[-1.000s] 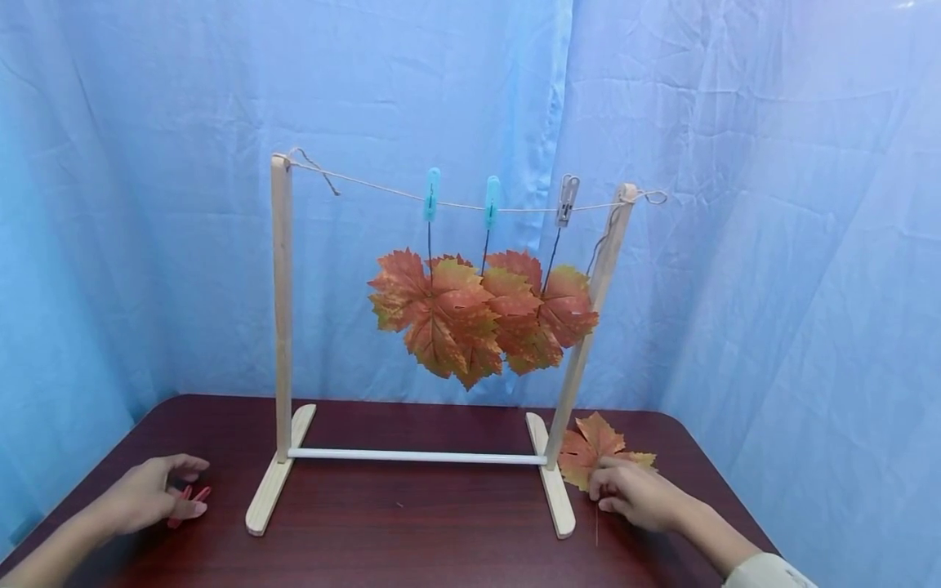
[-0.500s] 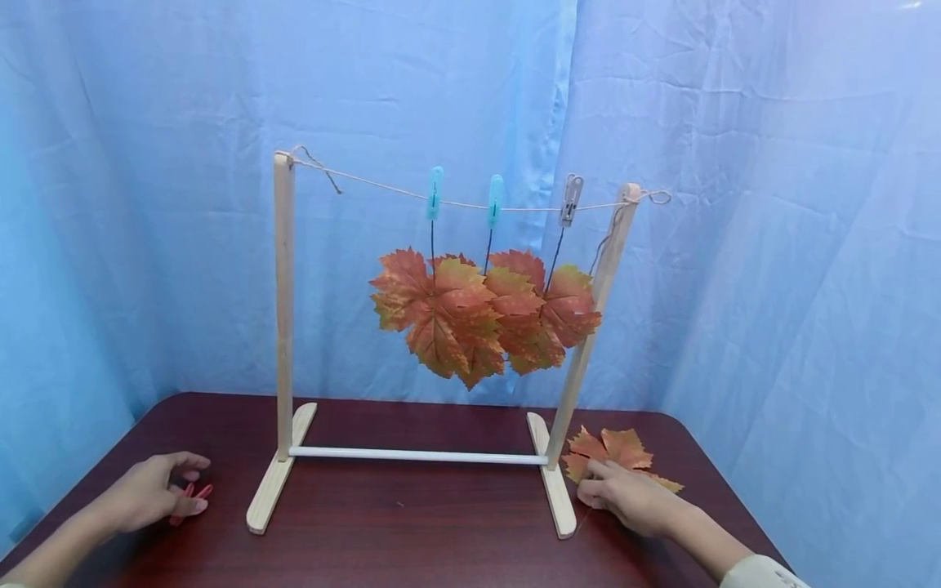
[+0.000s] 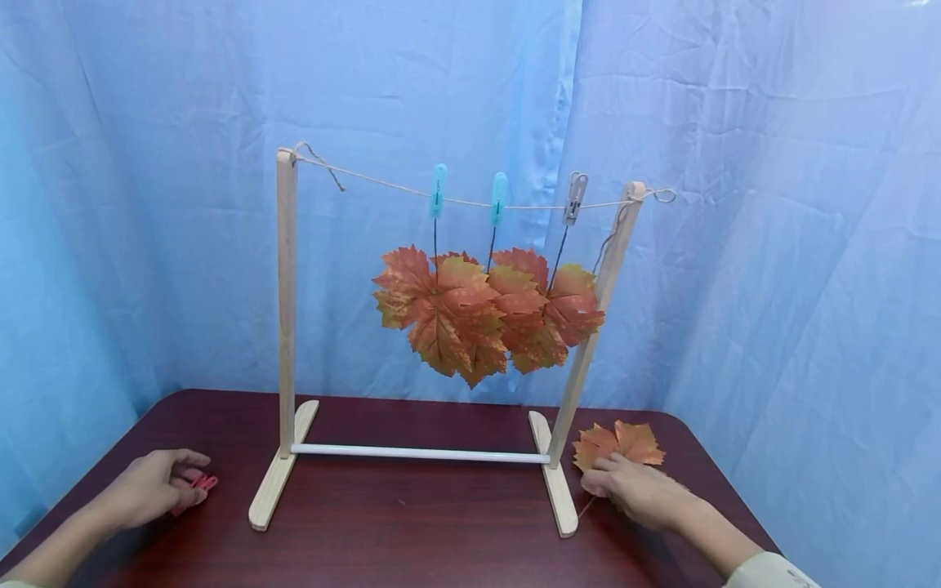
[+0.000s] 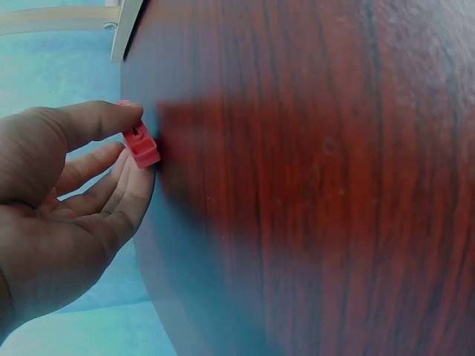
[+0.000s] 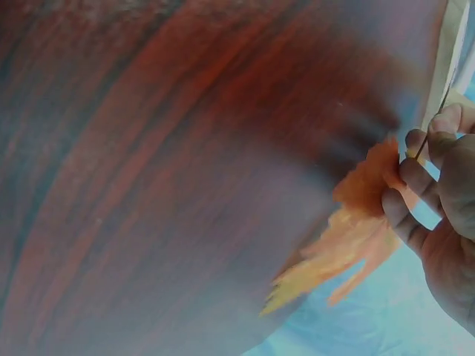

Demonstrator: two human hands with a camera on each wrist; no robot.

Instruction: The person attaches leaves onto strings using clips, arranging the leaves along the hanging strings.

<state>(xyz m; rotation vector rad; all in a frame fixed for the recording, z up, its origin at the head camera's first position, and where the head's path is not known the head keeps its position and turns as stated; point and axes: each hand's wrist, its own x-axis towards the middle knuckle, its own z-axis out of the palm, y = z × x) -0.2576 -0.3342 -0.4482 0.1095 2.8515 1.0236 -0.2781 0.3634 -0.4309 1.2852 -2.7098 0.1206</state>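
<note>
At the left of the table, my left hand pinches a red clothespin between thumb and fingers, close over the tabletop. On the right side, beside the stand's right foot, my right hand pinches the thin stem of an orange autumn leaf. The right wrist view shows the leaf's blade spread under the curled fingers. Part of that leaf is hidden behind the hand in the head view.
A wooden stand holds a string. Two blue clothespins and a grey clothespin hang orange leaves from it by their stems. A white bar joins the feet. Blue curtains surround the dark red table.
The right hand has shifted its grip along the leaf's stem, and the leaf has turned. In the left hand the red clothespin has tilted and risen a little between the fingers.
</note>
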